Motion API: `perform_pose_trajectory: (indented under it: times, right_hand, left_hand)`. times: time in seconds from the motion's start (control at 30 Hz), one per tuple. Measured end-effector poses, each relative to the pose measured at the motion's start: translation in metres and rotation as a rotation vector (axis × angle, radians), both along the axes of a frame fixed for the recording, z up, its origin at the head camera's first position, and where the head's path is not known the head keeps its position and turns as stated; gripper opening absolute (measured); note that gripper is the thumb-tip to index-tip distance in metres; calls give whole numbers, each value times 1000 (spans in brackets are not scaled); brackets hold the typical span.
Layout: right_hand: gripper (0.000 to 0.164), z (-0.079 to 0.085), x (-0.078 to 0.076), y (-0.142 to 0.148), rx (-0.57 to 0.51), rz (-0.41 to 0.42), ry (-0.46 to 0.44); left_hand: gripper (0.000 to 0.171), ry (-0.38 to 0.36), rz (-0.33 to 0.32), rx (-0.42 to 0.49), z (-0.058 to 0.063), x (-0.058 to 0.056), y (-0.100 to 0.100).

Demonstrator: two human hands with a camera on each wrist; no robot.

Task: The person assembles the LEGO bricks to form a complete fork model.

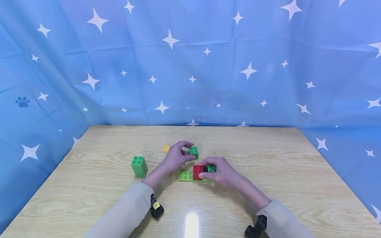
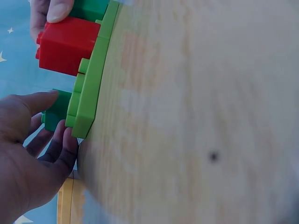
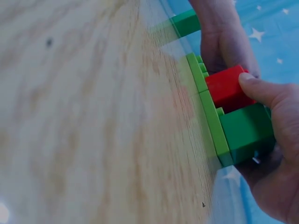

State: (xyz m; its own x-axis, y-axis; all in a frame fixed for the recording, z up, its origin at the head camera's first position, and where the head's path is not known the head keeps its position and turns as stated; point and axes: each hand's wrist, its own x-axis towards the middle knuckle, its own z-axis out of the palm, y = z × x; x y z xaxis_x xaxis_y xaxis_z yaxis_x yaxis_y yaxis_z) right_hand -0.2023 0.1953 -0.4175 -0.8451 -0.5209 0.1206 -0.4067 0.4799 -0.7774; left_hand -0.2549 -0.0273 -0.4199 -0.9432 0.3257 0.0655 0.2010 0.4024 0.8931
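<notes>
A red building block (image 1: 197, 172) stands across the seam of two light green building plates (image 2: 88, 100) laid end to end. My right hand (image 1: 224, 172) pinches this red block, its thumb (image 3: 254, 84) on the near face. A dark green block (image 3: 247, 130) sits on the plates to the right of the red one, partly hidden by the right hand in the head view. Just behind the plates, my left hand (image 1: 176, 157) grips another dark green block (image 1: 193, 151) between thumb and fingers.
A tall green block (image 1: 139, 167) stands on the wooden table (image 1: 98, 185) to the left of the left hand. Farther back, a yellow piece (image 1: 166, 148) is partly covered by that hand. A blue star-patterned cloth (image 1: 205, 66) hangs behind the table.
</notes>
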Motion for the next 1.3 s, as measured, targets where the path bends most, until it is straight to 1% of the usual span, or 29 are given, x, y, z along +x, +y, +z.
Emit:
perform_pose_trajectory:
  times: [0.2, 0.4, 0.6, 0.73, 0.9, 1.17, 1.3]
  right_hand:
    - [30, 0, 0, 0, 5, -7, -2]
    - [31, -1, -2, 0, -1, -11, -7]
    - [29, 1, -2, 0, -14, -12, -17]
    - [28, 0, -1, 0, -18, -19, -44]
    - [30, -3, -1, 1, -12, -14, -33]
    - [32, -4, 0, 2, -17, -13, -35]
    - [31, -2, -1, 2, -11, -15, -39]
  left_hand:
    - [32, -6, 9, 0, -1, 0, -2]
    - [33, 7, 14, 0, -1, 3, -11]
    - [35, 5, 26, 8, 2, 8, -20]
    - [37, -8, 33, 14, 5, 14, -25]
    - [38, -9, 36, 30, 8, 23, -31]
    - [40, 15, 2, 16, 11, 41, -48]
    - [41, -9, -29, 15, 12, 49, -54]
